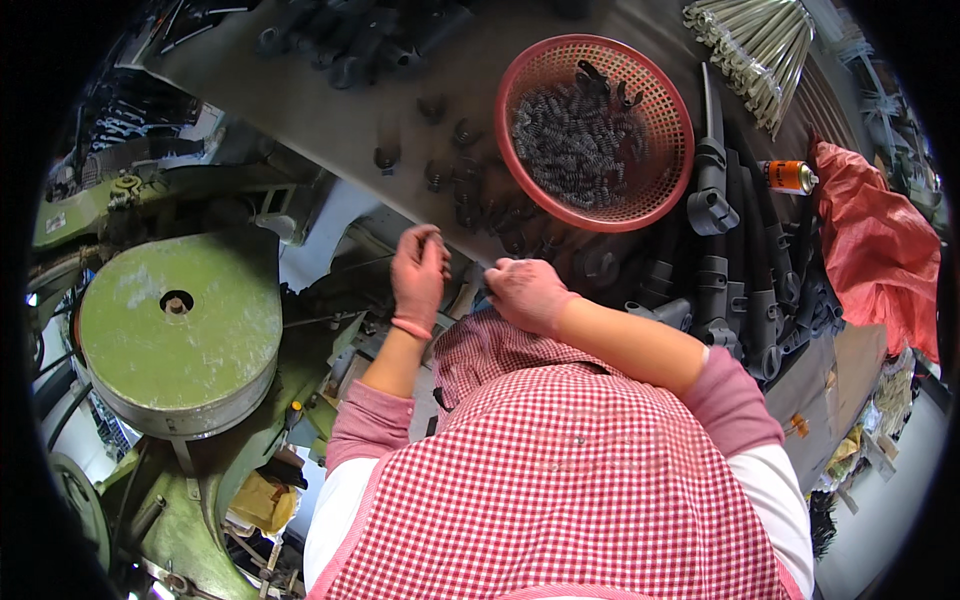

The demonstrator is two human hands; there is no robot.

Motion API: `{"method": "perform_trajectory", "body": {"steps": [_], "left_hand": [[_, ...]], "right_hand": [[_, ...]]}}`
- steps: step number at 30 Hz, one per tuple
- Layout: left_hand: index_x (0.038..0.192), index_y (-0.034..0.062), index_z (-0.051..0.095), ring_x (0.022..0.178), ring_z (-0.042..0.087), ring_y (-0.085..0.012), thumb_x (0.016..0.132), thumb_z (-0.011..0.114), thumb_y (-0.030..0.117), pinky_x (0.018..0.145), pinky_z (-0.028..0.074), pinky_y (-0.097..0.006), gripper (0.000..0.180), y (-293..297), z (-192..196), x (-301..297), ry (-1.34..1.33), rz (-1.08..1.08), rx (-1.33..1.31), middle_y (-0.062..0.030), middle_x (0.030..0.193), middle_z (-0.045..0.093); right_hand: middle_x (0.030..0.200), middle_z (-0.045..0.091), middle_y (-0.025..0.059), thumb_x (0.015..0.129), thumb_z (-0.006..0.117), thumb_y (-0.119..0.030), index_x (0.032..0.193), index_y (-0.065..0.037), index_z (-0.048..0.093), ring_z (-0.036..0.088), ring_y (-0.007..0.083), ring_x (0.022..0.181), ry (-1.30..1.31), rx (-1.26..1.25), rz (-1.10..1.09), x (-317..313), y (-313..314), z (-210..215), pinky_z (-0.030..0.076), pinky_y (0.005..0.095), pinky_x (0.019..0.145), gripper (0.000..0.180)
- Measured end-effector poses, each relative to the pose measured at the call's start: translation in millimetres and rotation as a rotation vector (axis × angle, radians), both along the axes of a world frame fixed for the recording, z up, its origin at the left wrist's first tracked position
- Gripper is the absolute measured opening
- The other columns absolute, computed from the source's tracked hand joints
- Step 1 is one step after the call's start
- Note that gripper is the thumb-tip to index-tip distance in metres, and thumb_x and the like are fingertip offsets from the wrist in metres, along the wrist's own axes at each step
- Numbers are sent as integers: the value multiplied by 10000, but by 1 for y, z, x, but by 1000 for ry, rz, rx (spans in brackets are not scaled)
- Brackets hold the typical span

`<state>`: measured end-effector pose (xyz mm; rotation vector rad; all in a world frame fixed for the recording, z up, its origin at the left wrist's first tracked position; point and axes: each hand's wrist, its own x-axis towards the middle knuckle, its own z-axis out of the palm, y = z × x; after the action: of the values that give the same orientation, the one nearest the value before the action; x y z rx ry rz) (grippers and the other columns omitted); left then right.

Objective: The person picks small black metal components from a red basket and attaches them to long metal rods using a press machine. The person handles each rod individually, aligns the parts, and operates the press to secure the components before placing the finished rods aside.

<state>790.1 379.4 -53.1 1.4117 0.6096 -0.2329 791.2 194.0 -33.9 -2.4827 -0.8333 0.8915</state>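
Note:
My left hand (420,275) wears a pink glove and pinches a small dark part at its fingertips, just below the edge of the grey worktable (330,120). My right hand (525,292), also in a pink glove, is curled beside it with its fingers closed; what it holds is hidden. Both hands hover over a machine bed in front of my red checked apron (560,480). A red plastic basket (680,130) full of dark coil springs (570,140) stands on the table beyond my right hand. Several loose springs and small dark parts (465,185) lie between the basket and my hands.
A large green machine with a round flat cover (180,330) stands at the left. Black metal tubular parts (735,270) are piled at the right, near an orange spray can (790,177), a red cloth (875,250) and a bundle of pale rods (760,50).

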Motion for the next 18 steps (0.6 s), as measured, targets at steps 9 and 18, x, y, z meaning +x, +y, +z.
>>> {"method": "perform_trajectory", "body": {"steps": [9,18], "left_hand": [[999,112,668,889,652,-311,862,657,218,771,525,-381,174,-87,22,138,-815,-656,663,-95,942,677],[1204,161,632,1088,654,-315,910,611,414,896,526,-435,389,-256,-10,247,-468,-1122,1219,-140,1173,680]], "right_hand": [[1017,651,170,859,559,-124,1052,-1,622,684,288,908,-306,-132,-103,21,-2,-21,569,371,712,237],[875,679,145,937,613,-116,1099,23,490,680,184,686,687,720,-1239,-33,-104,83,540,294,648,246]]}}
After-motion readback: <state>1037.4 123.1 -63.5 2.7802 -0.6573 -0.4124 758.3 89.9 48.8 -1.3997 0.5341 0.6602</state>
